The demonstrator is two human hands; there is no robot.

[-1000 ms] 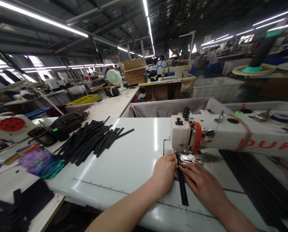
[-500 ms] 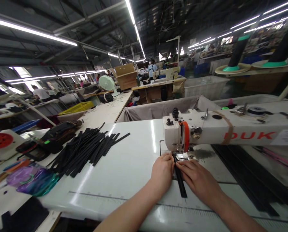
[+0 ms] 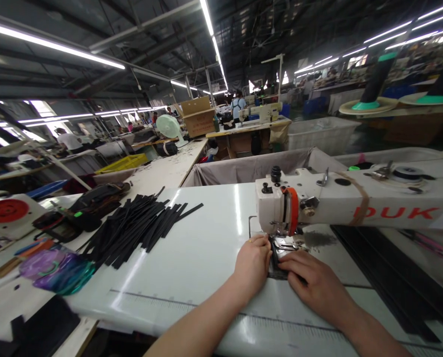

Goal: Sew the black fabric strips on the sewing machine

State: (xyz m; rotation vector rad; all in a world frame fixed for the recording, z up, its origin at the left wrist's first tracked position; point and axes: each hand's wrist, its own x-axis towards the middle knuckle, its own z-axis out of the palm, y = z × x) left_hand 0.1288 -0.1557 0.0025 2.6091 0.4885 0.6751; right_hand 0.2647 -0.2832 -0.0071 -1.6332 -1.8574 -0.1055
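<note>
A white sewing machine with an orange band reaches in from the right over the pale work table. Under its needle area lies a black strip, mostly covered by my hands. My left hand is closed at the strip's left side, its fingertips beside the presser foot. On the right side of the strip, the fingers of my right hand press together on its edge, near the metal plate. A pile of cut black strips lies to the left on the table.
Long black bands lie right of my right hand, beneath the machine arm. At the left are a purple and teal bag and black fabric. Behind stand a green fan, a cardboard box and a person.
The black strip's loose end, which stuck out toward me between my hands, no longer shows there. My right hand has shifted slightly right and down. The whole view has turned slightly left.
</note>
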